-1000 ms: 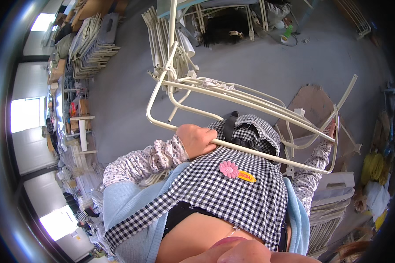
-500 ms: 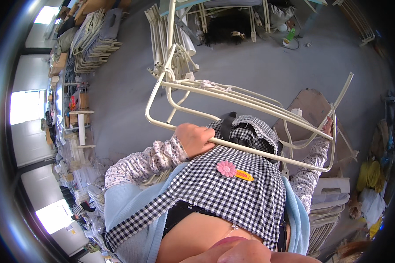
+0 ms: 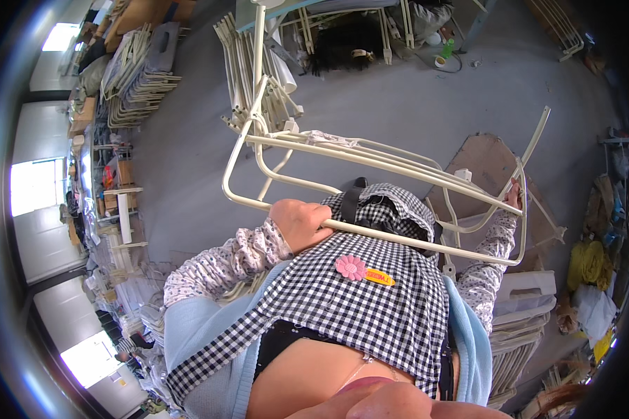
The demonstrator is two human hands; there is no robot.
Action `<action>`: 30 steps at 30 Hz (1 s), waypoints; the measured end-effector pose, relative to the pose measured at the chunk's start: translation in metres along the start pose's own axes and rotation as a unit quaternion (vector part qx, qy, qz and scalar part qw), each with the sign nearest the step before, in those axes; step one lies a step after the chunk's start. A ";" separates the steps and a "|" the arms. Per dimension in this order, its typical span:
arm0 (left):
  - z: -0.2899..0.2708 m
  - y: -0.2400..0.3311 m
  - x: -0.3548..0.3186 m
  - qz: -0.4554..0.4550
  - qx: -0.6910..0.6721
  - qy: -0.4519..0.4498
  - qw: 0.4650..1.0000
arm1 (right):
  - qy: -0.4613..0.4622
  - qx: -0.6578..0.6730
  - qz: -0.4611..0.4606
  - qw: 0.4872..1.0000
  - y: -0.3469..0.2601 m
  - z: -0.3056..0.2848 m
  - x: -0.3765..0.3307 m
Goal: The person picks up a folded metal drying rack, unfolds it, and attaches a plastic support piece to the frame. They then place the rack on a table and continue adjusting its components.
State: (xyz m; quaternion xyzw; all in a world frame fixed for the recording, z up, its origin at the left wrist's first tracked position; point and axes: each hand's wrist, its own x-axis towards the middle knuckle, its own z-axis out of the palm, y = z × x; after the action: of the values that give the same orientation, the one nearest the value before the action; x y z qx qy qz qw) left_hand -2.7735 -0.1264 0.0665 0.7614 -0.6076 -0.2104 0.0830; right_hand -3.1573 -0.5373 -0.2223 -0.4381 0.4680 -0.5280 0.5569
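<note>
A cream tubular metal chair frame (image 3: pixel 391 172) is held up crosswise in front of my body, tilted. My left hand (image 3: pixel 300 222) wraps around its near bar, close to the left bend. At the frame's right end, my right hand (image 3: pixel 514 195) is closed on the tubing, partly hidden behind it. Crumpled whitish wrapping (image 3: pixel 330 139) clings to the far bars. The near bar crosses just in front of my black-and-white checked apron (image 3: pixel 370 307).
Folded metal frames (image 3: pixel 243 77) lean together at the back left. Stacked chair frames stand at the far left (image 3: pixel 143 77) and lower right (image 3: pixel 517 335). A brown flat panel (image 3: pixel 486 160) lies beyond my right hand. A table (image 3: pixel 342 8) stands at the back.
The frame and both hands have shifted slightly left in the view, along with the surroundings. Both hands keep their grip on the chair frame.
</note>
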 end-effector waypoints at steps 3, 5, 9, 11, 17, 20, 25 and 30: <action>-0.003 -0.002 -0.001 0.001 -0.003 -0.002 1.000 | -0.004 -0.004 -0.002 1.000 0.001 0.005 -0.001; -0.005 -0.003 0.001 -0.001 0.001 -0.005 1.000 | -0.002 -0.009 -0.007 1.000 0.004 0.003 -0.006; -0.002 -0.005 0.006 0.029 -0.005 0.019 0.999 | 0.003 -0.027 -0.026 0.999 0.011 -0.012 -0.003; 0.004 -0.002 0.004 0.024 -0.011 0.027 0.999 | -0.006 -0.033 -0.036 0.999 0.022 0.005 0.000; 0.004 -0.003 0.010 0.013 0.014 -0.016 1.000 | 0.000 -0.095 0.010 0.995 0.030 0.028 -0.003; -0.001 0.003 0.016 0.024 0.011 -0.019 0.999 | -0.028 -0.039 -0.012 0.999 0.037 0.015 -0.009; -0.004 0.007 0.019 0.034 0.026 -0.021 0.999 | 0.020 -0.108 0.122 0.986 0.029 0.022 -0.024; -0.005 0.010 0.014 0.026 0.011 -0.034 0.999 | -0.013 -0.062 0.082 0.995 0.047 0.010 -0.023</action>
State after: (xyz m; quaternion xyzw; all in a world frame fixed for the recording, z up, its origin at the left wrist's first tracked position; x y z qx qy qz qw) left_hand -2.7776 -0.1426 0.0717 0.7383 -0.6322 -0.2271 0.0597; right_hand -3.1390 -0.5116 -0.2650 -0.4389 0.5267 -0.4450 0.5762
